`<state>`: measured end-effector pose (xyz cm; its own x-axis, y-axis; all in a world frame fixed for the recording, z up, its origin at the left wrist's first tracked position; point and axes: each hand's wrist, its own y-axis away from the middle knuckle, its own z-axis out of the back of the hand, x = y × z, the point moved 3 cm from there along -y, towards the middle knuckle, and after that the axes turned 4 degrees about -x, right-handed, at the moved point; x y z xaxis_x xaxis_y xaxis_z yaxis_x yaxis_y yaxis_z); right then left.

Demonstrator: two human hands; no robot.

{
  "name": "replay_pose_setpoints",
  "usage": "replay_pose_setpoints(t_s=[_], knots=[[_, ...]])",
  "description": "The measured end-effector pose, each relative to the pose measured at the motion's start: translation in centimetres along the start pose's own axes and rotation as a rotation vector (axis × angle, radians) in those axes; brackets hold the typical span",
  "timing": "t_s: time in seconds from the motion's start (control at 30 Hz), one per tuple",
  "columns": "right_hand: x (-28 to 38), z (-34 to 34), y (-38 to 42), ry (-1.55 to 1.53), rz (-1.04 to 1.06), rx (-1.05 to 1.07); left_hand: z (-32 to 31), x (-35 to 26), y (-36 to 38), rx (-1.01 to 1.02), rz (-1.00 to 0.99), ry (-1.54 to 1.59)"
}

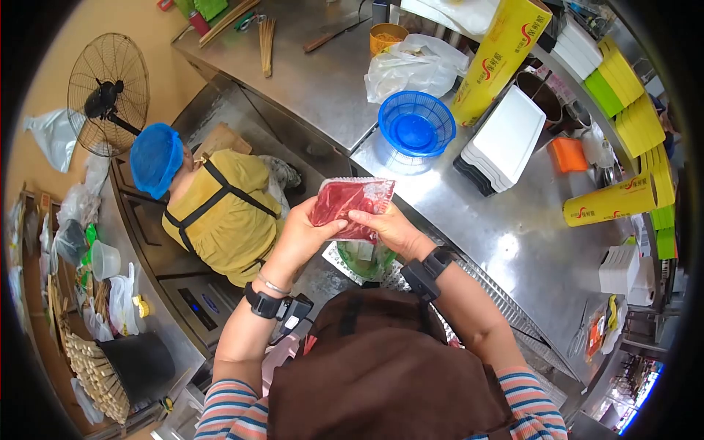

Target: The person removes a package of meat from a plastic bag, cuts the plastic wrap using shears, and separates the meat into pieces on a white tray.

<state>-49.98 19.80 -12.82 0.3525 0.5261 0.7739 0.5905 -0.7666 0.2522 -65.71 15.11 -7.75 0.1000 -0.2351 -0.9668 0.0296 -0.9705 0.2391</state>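
Observation:
A flat pack of red meat [343,204] in clear wrap is held up in front of my body, over the gap beside the steel counter. My left hand [304,233] grips its left side, thumb on top. On its right side my right hand [396,227] has hold of it, thumb also pressed on the top face. The fingers beneath the pack are hidden. Just below and behind the pack, a green translucent container [367,262] shows in part.
A person in a blue hair cover [156,161] is close on the left. The steel counter [469,227] bears a blue basket [416,125], stacked white trays [506,139], yellow film boxes [502,62] and a plastic bag [414,67]. A fan [108,95] stands upper left.

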Motion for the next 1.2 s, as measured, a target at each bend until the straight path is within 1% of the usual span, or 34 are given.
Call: replay_pose_setpoints(t_s=[0.07,0.1,0.17,0.2,0.27,0.33,0.4,0.47,0.53,0.57,0.7,0.77,0.8,0.87,0.9,0.93,0.97,1.0,1.03,1.07,1.13,1.17,1.2], knots=[[0.3,0.0,0.4,0.101,-0.027,0.036,0.1,-1.2,0.5,-0.082,-0.154,-0.407],[0.4,0.0,0.6,0.088,-0.03,0.063,-0.1,-1.6,0.9,-0.079,-0.157,-0.406],[0.3,0.4,0.8,0.12,-0.039,0.057,-0.7,-2.4,1.8,-0.113,-0.256,-0.605],[0.1,0.6,1.0,0.149,-0.05,0.051,-1.0,-2.5,2.1,-0.11,-0.26,-0.606],[0.1,1.3,1.1,0.19,-0.027,0.07,-1.6,-3.0,2.8,-0.134,-0.431,-0.651],[-0.1,1.9,1.3,0.231,-0.005,0.092,-1.5,-2.2,3.0,-0.127,-0.467,-0.69],[0.0,2.2,1.6,0.394,0.041,0.037,-1.6,-1.6,3.3,-0.115,-0.566,-0.75],[-0.1,2.6,1.9,0.418,0.041,0.006,-1.8,-1.4,3.6,-0.103,-0.584,-0.778],[-0.7,3.2,1.7,0.526,0.096,-0.006,-2.1,-1.5,3.9,-0.093,-0.693,-0.855],[-0.6,3.0,2.0,0.556,0.151,-0.044,-2.2,-1.5,4.1,-0.091,-0.716,-0.847],[-1.0,2.4,2.3,0.56,0.109,-0.113,-2.0,-1.1,4.4,-0.084,-0.729,-0.814],[-1.2,2.2,2.5,0.467,0.066,-0.163,-1.7,-0.8,4.3,-0.109,-0.68,-0.792],[-1.5,2.3,2.5,0.468,0.064,-0.165,-1.8,-0.7,4.4,-0.108,-0.678,-0.79],[-2.8,2.5,2.5,0.258,-0.202,-0.157,-1.5,-0.3,4.1,-0.13,-0.502,-0.741],[-2.9,2.4,2.6,0.261,-0.201,-0.157,-0.8,1.3,3.2,-0.131,-0.289,-0.757],[-3.2,2.3,3.0,0.253,-0.265,-0.21,-0.2,3.6,2.3,-0.135,-0.29,-0.754],[-3.5,2.3,3.3,0.245,-0.325,-0.263,0.6,6.5,0.9,-0.111,-0.192,-0.475],[-3.7,2.3,3.5,0.237,-0.381,-0.316,0.7,7.1,0.1,-0.084,-0.098,-0.197],[-4.1,2.4,3.7,0.228,-0.362,-0.317,1.0,7.8,0.0,-0.071,0.005,-0.05],[-4.1,2.4,3.8,0.23,-0.362,-0.316,1.3,8.0,-0.1,-0.072,0.004,-0.049],[-4.0,2.4,4.1,0.179,-0.337,-0.271,1.7,9.3,0.0,-0.015,0.247,0.083],[-4.4,2.5,4.1,0.18,-0.335,-0.272,1.7,9.1,0.2,-0.014,0.245,0.083],[-4.7,2.7,3.8,0.125,-0.284,-0.254,1.6,9.0,0.6,-0.007,0.28,0.157]])
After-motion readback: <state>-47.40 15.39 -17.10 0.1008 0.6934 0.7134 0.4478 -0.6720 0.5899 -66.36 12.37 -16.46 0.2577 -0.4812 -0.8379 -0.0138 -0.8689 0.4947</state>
